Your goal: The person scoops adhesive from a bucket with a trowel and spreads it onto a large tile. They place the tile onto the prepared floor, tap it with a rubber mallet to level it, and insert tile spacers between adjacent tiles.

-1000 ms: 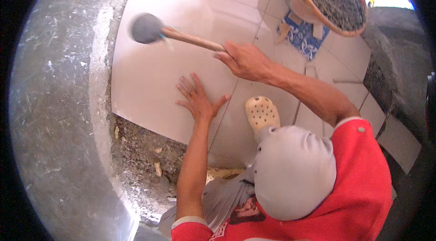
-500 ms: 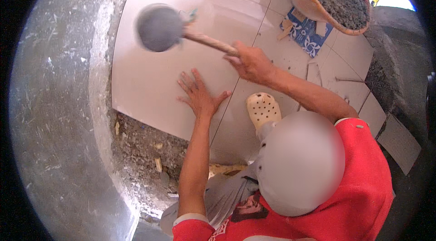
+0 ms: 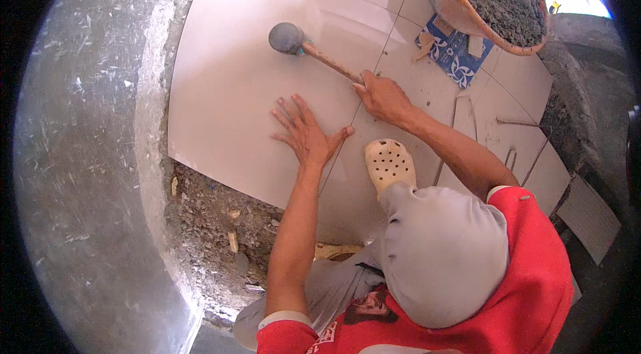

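In my right hand (image 3: 386, 98) is the wooden handle of a rubber mallet (image 3: 288, 38) with a dark round head. The head is down at the surface of a large pale floor tile (image 3: 227, 100); whether it touches cannot be made out. My left hand (image 3: 306, 135) lies flat on the same tile, fingers spread, with its thumb reaching to the joint line on the right. Beyond the tile's near edge shows a strip of rough, crumbly bedding (image 3: 220, 210).
A bucket of grey mortar (image 3: 461, 10) stands at the far right, beside blue patterned cardboard (image 3: 454, 57). A cream clog (image 3: 389, 162) rests on tile right of my left hand. A grey wall (image 3: 87, 154) borders the left. Tile offcuts (image 3: 587, 217) lie at the right.
The mallet has come down from a raised position toward the tile, its head shifting right. My left hand stays spread on the tile, and the whole view has shifted slightly.
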`<state>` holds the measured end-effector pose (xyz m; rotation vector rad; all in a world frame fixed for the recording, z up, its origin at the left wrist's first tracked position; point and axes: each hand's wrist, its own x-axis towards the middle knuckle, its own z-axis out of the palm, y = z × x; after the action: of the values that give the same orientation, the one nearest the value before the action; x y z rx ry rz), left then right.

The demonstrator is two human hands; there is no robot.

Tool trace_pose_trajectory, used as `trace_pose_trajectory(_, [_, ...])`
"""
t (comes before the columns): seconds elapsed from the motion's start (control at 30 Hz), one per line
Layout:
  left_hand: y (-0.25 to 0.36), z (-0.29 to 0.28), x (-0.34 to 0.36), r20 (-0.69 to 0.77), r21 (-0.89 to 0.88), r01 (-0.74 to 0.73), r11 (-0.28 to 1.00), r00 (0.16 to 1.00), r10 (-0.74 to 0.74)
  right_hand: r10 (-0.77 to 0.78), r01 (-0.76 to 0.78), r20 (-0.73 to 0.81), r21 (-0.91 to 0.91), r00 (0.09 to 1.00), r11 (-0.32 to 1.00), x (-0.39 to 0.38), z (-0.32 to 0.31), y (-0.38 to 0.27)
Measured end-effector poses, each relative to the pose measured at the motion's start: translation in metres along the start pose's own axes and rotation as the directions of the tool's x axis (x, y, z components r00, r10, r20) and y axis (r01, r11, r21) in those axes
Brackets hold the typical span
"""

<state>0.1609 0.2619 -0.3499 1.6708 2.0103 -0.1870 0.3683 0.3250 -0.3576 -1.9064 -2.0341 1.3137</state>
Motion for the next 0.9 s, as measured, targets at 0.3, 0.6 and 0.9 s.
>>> trace_pose_trajectory(0.3, [-0.001,0.006,0.001,0.029,0.051,0.034,0.998,0.999,-0.036,-0.386,0.504,-0.407,0.236,0.828,0.831,-0.004,-0.03,-0.033])
trace_pose_trajectory(0.6, [-0.004,0.005,-0.003,-0.029,-0.006,-0.003,1.0,1.0,0.003,-0.46,0.503,-0.326,0.055,0.826,0.863,0.012,-0.046,-0.048])
trace_pose_trajectory(0.9, [0.0,-0.001,-0.001,0.053,0.007,0.104,0.995,0.993,-0.104,-0.36,0.364,-0.092,0.027,0.928,0.931,0.028,-0.033,-0.035])
